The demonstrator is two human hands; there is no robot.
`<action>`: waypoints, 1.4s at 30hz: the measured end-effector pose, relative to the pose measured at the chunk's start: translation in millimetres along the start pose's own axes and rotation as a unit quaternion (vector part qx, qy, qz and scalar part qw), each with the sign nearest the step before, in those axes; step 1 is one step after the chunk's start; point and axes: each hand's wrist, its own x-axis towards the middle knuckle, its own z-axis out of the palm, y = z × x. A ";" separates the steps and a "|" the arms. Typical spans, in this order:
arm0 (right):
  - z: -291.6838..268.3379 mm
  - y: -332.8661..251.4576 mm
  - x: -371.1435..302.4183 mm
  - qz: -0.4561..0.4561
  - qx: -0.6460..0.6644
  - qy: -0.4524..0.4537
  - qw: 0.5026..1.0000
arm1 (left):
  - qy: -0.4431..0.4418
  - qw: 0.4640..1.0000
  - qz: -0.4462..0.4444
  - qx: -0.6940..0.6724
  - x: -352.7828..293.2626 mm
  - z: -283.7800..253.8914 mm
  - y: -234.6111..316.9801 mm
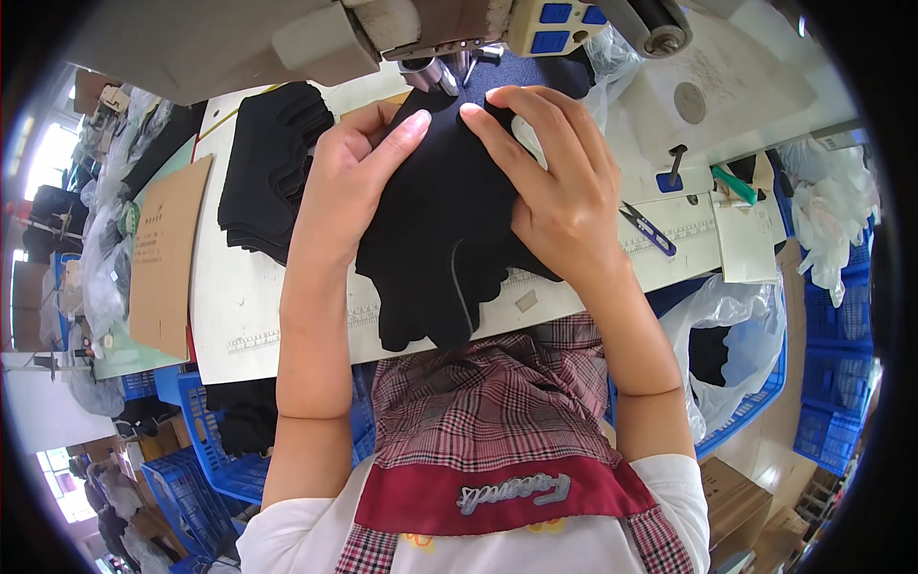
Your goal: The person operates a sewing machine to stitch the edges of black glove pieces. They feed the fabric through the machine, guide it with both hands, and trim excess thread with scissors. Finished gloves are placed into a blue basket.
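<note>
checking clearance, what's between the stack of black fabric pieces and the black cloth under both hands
In the head view, the left hand and wrist lie between the stack and the cloth, with some white tabletop showing too.

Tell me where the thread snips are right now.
In the head view, the thread snips lie on the white table, just right of the right hand.

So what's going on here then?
A person's left hand and right hand are on a black, wavy-edged piece of cloth, close to the metal fittings of a pale sewing machine. A stack of black cloth pieces lies to the left, and purple-handled snips to the right, on the white table.
</note>
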 end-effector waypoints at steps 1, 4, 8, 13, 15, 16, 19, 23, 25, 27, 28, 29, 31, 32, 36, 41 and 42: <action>-1.0 0.2 -0.6 -0.009 0.000 -0.003 1.000 | -0.001 1.000 -0.002 -0.003 0.2 -0.5 -1.0; -5.4 -5.6 -1.1 -0.018 0.005 -0.011 1.000 | 0.021 0.999 0.013 -0.027 -2.1 5.3 -3.5; -3.4 -1.3 -7.9 -0.058 0.019 0.015 0.998 | 0.043 0.996 0.030 -0.069 -3.7 16.1 -10.1; -0.3 8.7 -11.3 -0.088 0.025 0.041 0.995 | 0.053 0.996 0.035 -0.055 -5.7 15.1 -14.4; -2.0 11.7 -8.7 -0.088 0.028 0.043 0.995 | 0.116 0.991 0.062 0.004 -10.9 13.9 -20.7; -2.6 13.2 -7.6 -0.087 0.028 0.043 0.995 | 0.146 0.986 0.075 0.034 -14.6 14.3 -24.3; -4.7 14.0 -2.2 -0.068 0.041 0.033 0.996 | 0.240 0.888 0.347 0.180 -26.3 22.7 -33.1; -2.7 22.2 -0.3 -0.067 0.073 0.032 0.995 | 0.127 0.802 0.449 0.374 -34.5 13.4 -39.3; -6.4 20.7 0.8 -0.053 0.092 0.020 0.994 | 0.123 0.788 0.471 0.376 -30.3 13.2 -42.2; -15.2 18.2 1.7 -0.032 0.116 -0.003 0.993 | 0.124 0.787 0.483 0.363 -25.9 14.8 -42.2; -21.9 16.3 2.6 -0.018 0.133 -0.019 0.991 | 0.127 0.785 0.486 0.364 -23.6 15.1 -41.9; -27.6 15.1 2.4 -0.014 0.140 -0.032 0.990 | 0.130 0.783 0.487 0.365 -21.7 15.3 -42.2; -37.9 13.9 1.4 -0.017 0.143 -0.052 0.988 | 0.133 0.781 0.487 0.368 -18.6 15.0 -41.8; -40.9 12.4 1.7 -0.021 0.134 -0.061 0.989 | 0.134 0.781 0.485 0.370 -17.4 15.3 -40.8; -43.0 3.0 4.9 -0.022 0.072 -0.089 0.993 | 0.144 0.774 0.498 0.363 -8.3 14.7 -42.8; -27.6 -4.0 9.0 0.003 0.004 -0.109 0.994 | 0.161 0.778 0.487 0.364 -2.3 16.4 -42.4; -25.7 -2.2 8.8 -0.005 -0.004 -0.102 0.995 | 0.164 0.779 0.485 0.363 -0.9 16.8 -42.9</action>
